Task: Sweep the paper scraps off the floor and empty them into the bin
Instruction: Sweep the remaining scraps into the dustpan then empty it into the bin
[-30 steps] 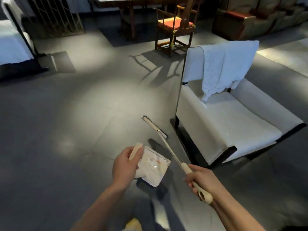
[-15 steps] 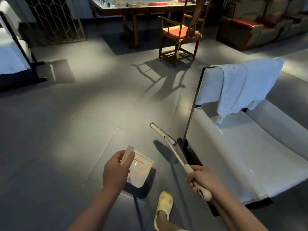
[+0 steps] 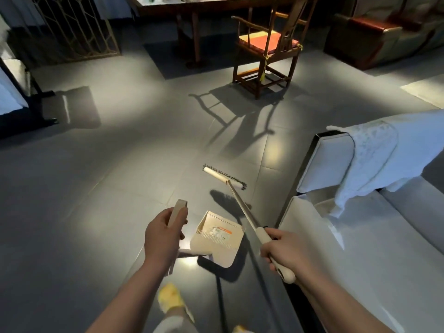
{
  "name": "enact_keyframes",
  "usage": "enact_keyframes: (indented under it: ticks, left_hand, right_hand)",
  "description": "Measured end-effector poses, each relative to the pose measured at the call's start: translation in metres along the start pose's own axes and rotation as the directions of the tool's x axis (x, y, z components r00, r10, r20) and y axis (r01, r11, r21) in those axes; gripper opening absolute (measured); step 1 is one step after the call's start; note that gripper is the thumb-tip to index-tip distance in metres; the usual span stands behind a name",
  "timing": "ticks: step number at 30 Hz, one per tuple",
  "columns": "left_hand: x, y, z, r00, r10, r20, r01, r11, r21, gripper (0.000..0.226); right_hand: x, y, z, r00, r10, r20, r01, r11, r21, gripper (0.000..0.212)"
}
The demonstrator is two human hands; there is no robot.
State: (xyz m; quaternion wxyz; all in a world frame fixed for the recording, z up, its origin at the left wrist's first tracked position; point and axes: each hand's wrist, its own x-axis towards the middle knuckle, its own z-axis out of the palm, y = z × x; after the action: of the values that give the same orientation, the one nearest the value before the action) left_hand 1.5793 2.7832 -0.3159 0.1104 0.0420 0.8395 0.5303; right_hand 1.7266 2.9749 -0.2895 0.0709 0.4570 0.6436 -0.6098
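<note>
My left hand (image 3: 161,239) grips the upright cream handle of a cream dustpan (image 3: 217,239), which hangs just above the grey floor. White and orange paper scraps (image 3: 219,232) lie inside the pan. My right hand (image 3: 284,252) is closed around the cream grip of a long-handled broom (image 3: 242,207). Its dark-bristled head (image 3: 224,176) is held out ahead over the floor, beyond the dustpan. No bin is in view.
A white sofa (image 3: 360,236) with a white cloth (image 3: 374,159) over its arm stands close on the right. A wooden armchair (image 3: 266,49) and a long table (image 3: 192,6) stand ahead. A lattice screen (image 3: 77,27) is at far left. My yellow slipper (image 3: 171,298) is below.
I have walked forward: the sofa slid right and nearer, the chair came closer. The dustpan now hangs further right of my left hand; broom and grips are unchanged.
</note>
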Motion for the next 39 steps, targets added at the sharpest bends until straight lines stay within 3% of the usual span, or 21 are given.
enact_keyframes:
  ticks: [9,19,29,32,35,39]
  left_hand:
    - [0.178,0.034,0.040,0.969,0.065,0.236,-0.074,0.997,0.027,0.023]
    - [0.333,0.099,0.096,0.869,0.133,0.478,-0.187,0.980,0.067,0.040]
    - [0.439,0.164,0.210,0.817,0.155,0.556,-0.221,0.974,0.053,0.033]
    - [0.473,0.202,0.251,0.818,0.190,0.543,-0.234,0.972,0.012,0.020]
    - [0.500,0.234,0.292,0.830,0.201,0.521,-0.212,0.977,-0.038,0.022]
    - [0.526,0.263,0.337,0.812,0.213,0.543,-0.202,0.976,-0.080,0.022]
  right_hand:
    - [0.122,-0.099,0.029,0.989,0.089,-0.117,-0.062,0.974,0.216,0.065]
    - [0.205,-0.189,0.016,0.935,0.218,-0.278,-0.067,0.881,0.467,0.052]
    - [0.316,-0.239,-0.076,0.869,0.319,-0.378,0.008,0.756,0.655,0.040]
    - [0.345,-0.255,-0.115,0.857,0.328,-0.398,0.009,0.762,0.648,0.029]
    - [0.374,-0.269,-0.156,0.847,0.334,-0.414,0.005,0.773,0.635,0.017]
    - [0.402,-0.292,-0.190,0.831,0.384,-0.403,-0.045,0.767,0.640,0.029]
